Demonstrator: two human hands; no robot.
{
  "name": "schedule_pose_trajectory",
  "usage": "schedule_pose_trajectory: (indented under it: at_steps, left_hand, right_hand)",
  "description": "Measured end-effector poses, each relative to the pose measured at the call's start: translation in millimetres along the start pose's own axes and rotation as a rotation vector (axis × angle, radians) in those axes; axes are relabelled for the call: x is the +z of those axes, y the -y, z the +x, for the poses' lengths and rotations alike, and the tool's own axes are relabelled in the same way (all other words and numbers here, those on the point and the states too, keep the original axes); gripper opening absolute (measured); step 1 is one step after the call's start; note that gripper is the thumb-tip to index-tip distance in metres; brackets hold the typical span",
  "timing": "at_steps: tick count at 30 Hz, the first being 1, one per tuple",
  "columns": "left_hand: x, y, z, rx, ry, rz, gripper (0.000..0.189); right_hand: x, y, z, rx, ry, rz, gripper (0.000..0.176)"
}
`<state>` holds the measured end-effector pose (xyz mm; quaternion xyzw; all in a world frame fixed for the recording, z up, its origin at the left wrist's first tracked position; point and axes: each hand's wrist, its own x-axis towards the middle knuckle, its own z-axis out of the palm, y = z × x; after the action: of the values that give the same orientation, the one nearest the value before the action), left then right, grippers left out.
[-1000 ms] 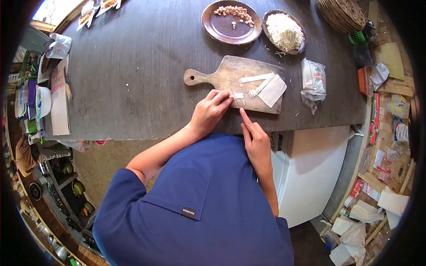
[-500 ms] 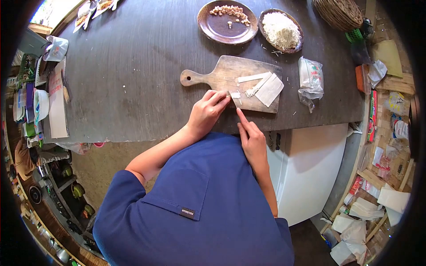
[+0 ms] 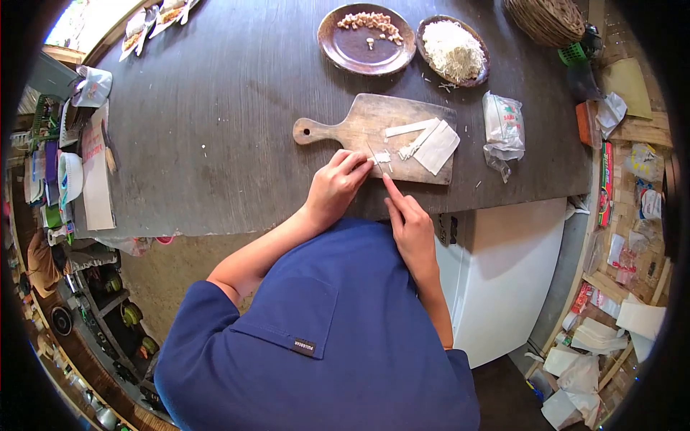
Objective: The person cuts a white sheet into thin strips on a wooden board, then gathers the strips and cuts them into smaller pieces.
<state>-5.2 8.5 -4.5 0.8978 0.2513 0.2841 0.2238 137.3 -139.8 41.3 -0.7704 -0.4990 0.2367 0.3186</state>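
A wooden cutting board [image 3: 352, 131] with a handle lies near the table's front edge. On it are a flat white food piece [image 3: 437, 149], long white strips [image 3: 411, 128] and small cut bits [image 3: 383, 156]. My left hand [image 3: 336, 185] is closed at the board's front edge, fingertips pinched on what looks like a white strip, mostly hidden by the fingers. My right hand [image 3: 411, 219] is closed around a knife, forefinger stretched along it; the handle is hidden in the palm. The thin knife blade [image 3: 374, 155] stands by my left fingertips, at the cut bits.
Behind the board are a brown plate [image 3: 338, 54] with small brown pieces and a dish of white shreds [image 3: 454, 52]. To the right lies a plastic packet [image 3: 504, 128]. A wicker basket [image 3: 550, 21] sits at the back right; a white appliance [image 3: 507, 273] stands under the table.
The blade's angle by my left fingertips differs slightly, and the small cut bits look more spread. Both hands stay in nearly the same place; the view has shifted a little.
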Motion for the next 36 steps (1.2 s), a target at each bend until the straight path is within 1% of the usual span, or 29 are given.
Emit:
schedule_pose_trajectory:
  at_steps: [2, 3, 6, 8, 15, 20, 24, 26, 29, 34, 36]
  left_hand:
    - [-1.3, -1.2, -2.6, -0.007, 0.008, -0.007, 0.031]
    - [-1.7, -1.5, -2.5, -0.007, 0.009, -0.002, 0.031]
    - [-1.3, -3.0, -0.4, -0.017, 0.002, -0.008, 0.030]
    - [-1.4, -3.7, -0.3, -0.020, -0.003, -0.016, 0.030]
    - [-1.0, -3.3, 0.3, -0.019, 0.009, -0.013, 0.030]
    - [-3.5, -4.6, 1.2, -0.020, 0.005, -0.007, 0.029]
    - [-4.1, -3.4, -1.7, -0.020, 0.018, -0.009, 0.030]
    - [-2.2, -4.6, -0.7, -0.024, 0.025, -0.009, 0.030]
    - [-3.3, -4.9, -2.4, -0.052, 0.046, -0.012, 0.031]
    - [-5.0, -3.3, 1.3, 0.024, 0.012, 0.017, 0.031]
    - [-4.0, -4.0, 0.4, 0.006, 0.016, 0.018, 0.032]
  right_hand:
    - [-1.8, 0.4, -7.8, 0.073, 0.056, -0.070, 0.049]
    - [-0.2, -0.5, -7.2, 0.076, 0.053, -0.070, 0.049]
    - [6.0, -4.0, -2.7, 0.061, 0.045, -0.016, 0.050]
    - [8.4, -3.2, 1.9, 0.005, 0.007, -0.034, 0.051]
    - [8.2, -5.8, -6.8, 0.045, 0.024, -0.060, 0.051]
    - [10.0, -2.7, 0.3, -0.013, -0.023, -0.014, 0.051]
    - [3.7, 2.2, -8.8, 0.072, 0.036, -0.096, 0.050]
    - [7.7, -2.2, -5.1, 0.036, 0.015, -0.052, 0.051]
    - [14.2, -4.6, 4.9, 0.012, 0.000, -0.068, 0.051]
    - [1.6, 3.4, -10.7, 0.046, 0.026, -0.054, 0.051]
    - [-0.5, 2.5, -15.2, 0.074, 0.049, -0.087, 0.051]
